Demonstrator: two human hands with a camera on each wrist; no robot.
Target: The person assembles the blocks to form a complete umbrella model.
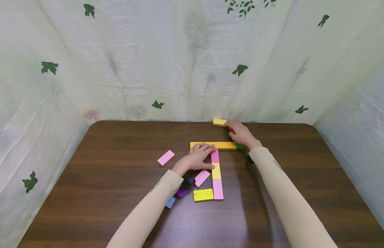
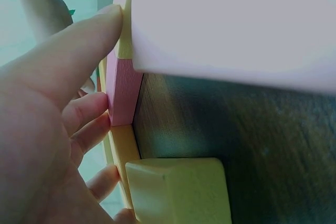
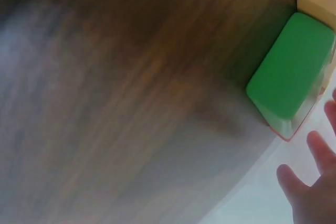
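My left hand (image 1: 198, 158) rests on the joined blocks with its fingers spread. The fingertips reach the orange row (image 1: 224, 145) and the top pink block (image 1: 215, 156); the thumb touches a pale yellow block (image 1: 216, 171). In the left wrist view the fingers lie along the sides of the pink block (image 2: 126, 90) and its neighbours. Farther back, my right hand (image 1: 242, 135) has a red block (image 1: 230, 129) between thumb and fingers, mostly hidden by them. A yellow block (image 1: 219, 122) lies beside those fingertips. A green block (image 3: 294, 66) ends the orange row below the right wrist.
A lower pink block (image 1: 218, 189) ends the column, with a bright yellow block (image 1: 203, 195) against its left side. Loose pink (image 1: 166, 158), purple (image 1: 182, 192) and blue (image 1: 170, 203) blocks lie to the left. A hanging cloth (image 1: 133, 69) borders the table's back edge.
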